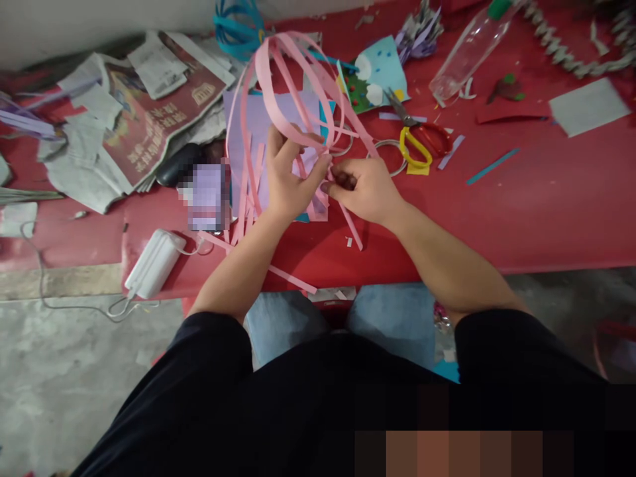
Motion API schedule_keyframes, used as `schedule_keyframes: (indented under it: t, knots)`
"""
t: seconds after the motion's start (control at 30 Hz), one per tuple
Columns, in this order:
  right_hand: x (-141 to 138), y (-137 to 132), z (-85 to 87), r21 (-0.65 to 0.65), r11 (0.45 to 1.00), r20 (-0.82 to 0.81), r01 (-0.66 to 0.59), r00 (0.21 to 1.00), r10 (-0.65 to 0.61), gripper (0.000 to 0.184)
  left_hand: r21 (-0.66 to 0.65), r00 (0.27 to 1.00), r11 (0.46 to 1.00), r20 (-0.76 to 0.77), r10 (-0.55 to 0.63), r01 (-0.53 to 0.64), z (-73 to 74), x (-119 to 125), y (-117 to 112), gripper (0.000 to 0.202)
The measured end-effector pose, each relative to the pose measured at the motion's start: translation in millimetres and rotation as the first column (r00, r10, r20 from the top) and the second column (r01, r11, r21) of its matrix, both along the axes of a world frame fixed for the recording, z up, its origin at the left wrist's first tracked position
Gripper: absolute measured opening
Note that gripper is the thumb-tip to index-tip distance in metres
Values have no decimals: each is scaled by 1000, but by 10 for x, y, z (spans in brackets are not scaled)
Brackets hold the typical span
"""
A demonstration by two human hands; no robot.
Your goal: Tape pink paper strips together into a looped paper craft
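Several pink paper strips (293,79) arch in loops above a lilac sheet (258,126), near the centre of the red surface (546,199). The left hand (288,175) pinches the gathered strip ends between thumb and fingers, its grip closed on them. The right hand (365,189), at 3 o'clock and touching the same bundle, is curled shut on the strip ends; its fingertips are hidden. Scissors (417,136) with yellow and red handles lie at 2 o'clock. A clear bottle (467,53) is cut off at 1 o'clock. Newspapers (144,112) lie at 10 o'clock, their print too small to read. A white charger (154,264) sits at 8 o'clock.
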State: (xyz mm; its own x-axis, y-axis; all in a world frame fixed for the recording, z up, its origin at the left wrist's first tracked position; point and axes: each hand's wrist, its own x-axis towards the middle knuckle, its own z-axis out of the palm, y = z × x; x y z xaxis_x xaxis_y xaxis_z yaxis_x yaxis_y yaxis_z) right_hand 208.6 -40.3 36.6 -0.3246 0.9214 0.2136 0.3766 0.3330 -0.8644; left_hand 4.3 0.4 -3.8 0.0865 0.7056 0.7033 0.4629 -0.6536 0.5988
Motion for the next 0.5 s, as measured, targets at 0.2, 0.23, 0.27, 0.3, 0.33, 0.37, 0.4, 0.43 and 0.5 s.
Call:
schedule_keyframes:
  t: [0.2, 0.23, 0.27, 0.3, 0.33, 0.37, 0.4, 0.43, 0.5]
  knots:
    - [2, -4, -56, 15, 1000, -27, -2, 1000, 3, 19, 115, 1000, 993, -4, -2, 3, 22, -22, 20, 31]
    - [2, -5, -54, 16, 1000, -28, -2, 1000, 2, 19, 130, 1000, 992, 3, 2, -3, 22, -22, 21, 30]
    - [2, -6, -50, 16, 1000, -26, -1, 1000, 1, 19, 136, 1000, 991, 9, 5, -6, 21, -22, 20, 30]
    - [1, -7, -44, 14, 1000, -24, -1, 1000, 1, 20, 132, 1000, 991, 12, 8, -9, 20, -21, 17, 30]
    - [0, -8, -37, 14, 1000, -21, -1, 1000, 1, 20, 121, 1000, 993, 11, 12, -13, 20, -21, 11, 31]
    - [-1, -9, -31, 12, 1000, -18, -2, 1000, 2, 20, 107, 1000, 994, 3, 17, -17, 23, -22, 4, 33]
    - [-2, -9, -25, 9, 1000, -16, 0, 1000, 0, 20, 93, 1000, 995, -11, 25, -24, 27, -24, -5, 35]
    - [-2, -9, -21, 4, 1000, -14, 3, 1000, -3, 19, 83, 999, 996, -28, 36, -34, 33, -27, -13, 37]
    - [-3, -6, -17, -3, 1000, -16, 15, 1000, -15, 18, 87, 996, 994, -58, 73, -67, 51, -38, -25, 41]
